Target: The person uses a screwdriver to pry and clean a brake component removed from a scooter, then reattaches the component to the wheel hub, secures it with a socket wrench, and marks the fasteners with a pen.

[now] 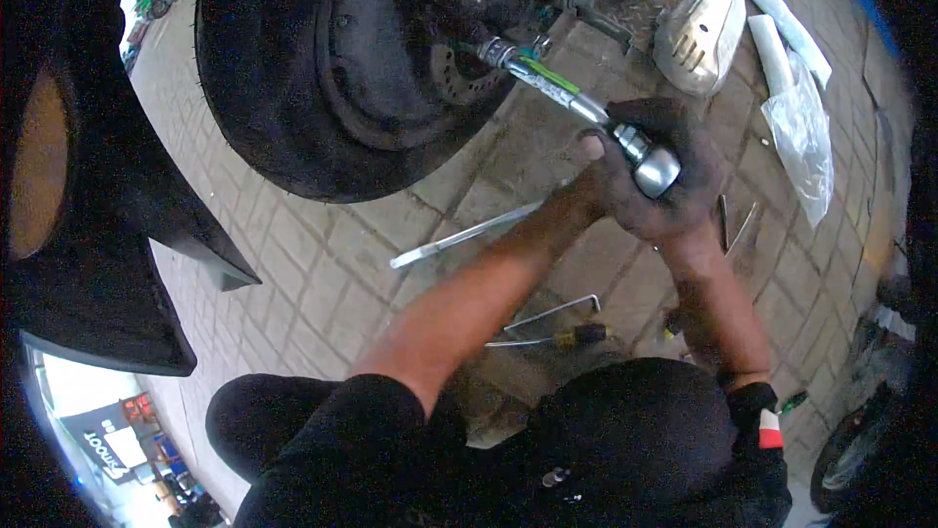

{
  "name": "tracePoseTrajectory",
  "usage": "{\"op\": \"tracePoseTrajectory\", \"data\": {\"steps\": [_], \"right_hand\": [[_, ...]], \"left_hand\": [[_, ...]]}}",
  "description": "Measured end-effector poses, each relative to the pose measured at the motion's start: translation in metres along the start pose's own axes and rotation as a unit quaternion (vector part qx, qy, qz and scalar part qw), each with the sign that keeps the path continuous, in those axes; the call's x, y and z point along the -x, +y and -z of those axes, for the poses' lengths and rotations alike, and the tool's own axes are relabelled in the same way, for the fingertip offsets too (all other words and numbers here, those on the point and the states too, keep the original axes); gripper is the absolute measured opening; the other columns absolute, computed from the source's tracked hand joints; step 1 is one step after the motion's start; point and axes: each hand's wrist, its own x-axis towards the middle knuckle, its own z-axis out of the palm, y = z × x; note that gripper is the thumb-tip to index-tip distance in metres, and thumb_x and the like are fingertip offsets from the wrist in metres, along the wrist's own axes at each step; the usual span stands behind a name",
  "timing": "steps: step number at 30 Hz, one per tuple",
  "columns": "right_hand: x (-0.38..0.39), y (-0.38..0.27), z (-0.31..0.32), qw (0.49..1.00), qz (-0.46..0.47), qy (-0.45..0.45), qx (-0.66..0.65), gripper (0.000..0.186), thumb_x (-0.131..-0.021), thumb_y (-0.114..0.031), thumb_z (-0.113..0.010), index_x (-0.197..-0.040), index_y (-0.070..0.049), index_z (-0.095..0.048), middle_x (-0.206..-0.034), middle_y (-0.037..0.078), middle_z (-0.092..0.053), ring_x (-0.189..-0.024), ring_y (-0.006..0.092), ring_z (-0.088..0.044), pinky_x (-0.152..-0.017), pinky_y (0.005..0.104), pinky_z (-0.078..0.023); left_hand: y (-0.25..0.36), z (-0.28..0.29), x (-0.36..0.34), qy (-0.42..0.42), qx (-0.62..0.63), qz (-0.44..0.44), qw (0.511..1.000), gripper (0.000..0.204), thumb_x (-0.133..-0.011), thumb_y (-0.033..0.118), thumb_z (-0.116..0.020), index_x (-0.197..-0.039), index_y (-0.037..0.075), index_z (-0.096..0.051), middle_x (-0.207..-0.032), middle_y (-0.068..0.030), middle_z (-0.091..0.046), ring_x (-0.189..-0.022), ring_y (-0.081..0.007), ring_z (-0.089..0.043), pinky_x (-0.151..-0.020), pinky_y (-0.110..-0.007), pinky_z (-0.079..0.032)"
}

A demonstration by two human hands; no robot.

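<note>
Shows a black tyre (264,69) far left of the grip, then a metal bar (459,237) on the paving, left and nearer the body. Includes a bent rod (552,311) and a screwdriver (586,335) below the grip. Slants a silver wrench (562,90) from the wheel hub down into the grip. Wraps left hand (618,181) and right hand (699,171) around its near end, left fingers partly hidden. Places a metal cover (702,35) beyond and right, clear plastic wrap (803,137) farther right.

Dim, grainy, soft; fisheye bends brick floor (337,247) toward its edges. Silver tool (586,107) glares; tyre (256,79) sunk in shadow.
</note>
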Motion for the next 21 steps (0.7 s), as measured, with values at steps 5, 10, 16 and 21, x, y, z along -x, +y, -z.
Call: {"op": "tracePoseTrajectory", "data": {"steps": [5, 10, 16, 21], "right_hand": [[0.0, -0.009, 0.0, 0.993, -0.107, 0.042, -0.02, 0.022, -0.081, -0.017, -0.076, -0.091, 0.0, -0.065, -0.079, 0.007, -0.063, -0.074, 0.0143, -0.058, -0.069, 0.0274, -0.046], [-0.002, -0.023, -0.01, 0.977, -0.198, 0.051, -0.06, 0.02, -0.083, -0.017, -0.074, -0.088, 0.0, -0.066, -0.08, 0.005, -0.062, -0.076, 0.0118, -0.056, -0.069, 0.0257, -0.045], [-0.004, -0.025, -0.011, 0.966, -0.232, 0.074, -0.086, 0.02, -0.081, -0.016, -0.076, -0.089, 0.0, -0.066, -0.08, 0.004, -0.064, -0.075, 0.0119, -0.058, -0.067, 0.0258, -0.046], [0.012, 0.003, 0.001, 0.979, -0.187, 0.037, -0.064, 0.023, -0.078, -0.017, -0.078, -0.091, -0.002, -0.065, -0.08, 0.006, -0.066, -0.073, 0.0145, -0.061, -0.069, 0.0281, -0.05]], "left_hand": [[-0.021, -0.03, -0.004, 0.038, 0.096, -0.02, 0.994, 0.048, -0.082, 0.02, -0.066, -0.121, 0.0, -0.049, -0.119, -0.0125, -0.054, -0.11, -0.0251, -0.053, -0.097, -0.038, -0.043], [-0.03, -0.035, 0.006, 0.074, 0.191, -0.017, 0.979, 0.045, -0.084, 0.023, -0.066, -0.119, 0.0, -0.049, -0.114, -0.0101, -0.056, -0.106, -0.0229, -0.054, -0.094, -0.037, -0.045], [-0.026, -0.02, 0.01, 0.047, 0.406, 0.025, 0.912, 0.041, -0.087, 0.026, -0.064, -0.117, 0.002, -0.05, -0.11, -0.0074, -0.057, -0.102, -0.0203, -0.055, -0.09, -0.035, -0.046], [0.022, 0.026, 0.04, -0.009, 0.16, 0.111, 0.981, 0.042, -0.089, 0.026, -0.06, -0.123, 0.005, -0.05, -0.117, -0.008, -0.057, -0.109, -0.0191, -0.055, -0.098, -0.034, -0.042]]}}
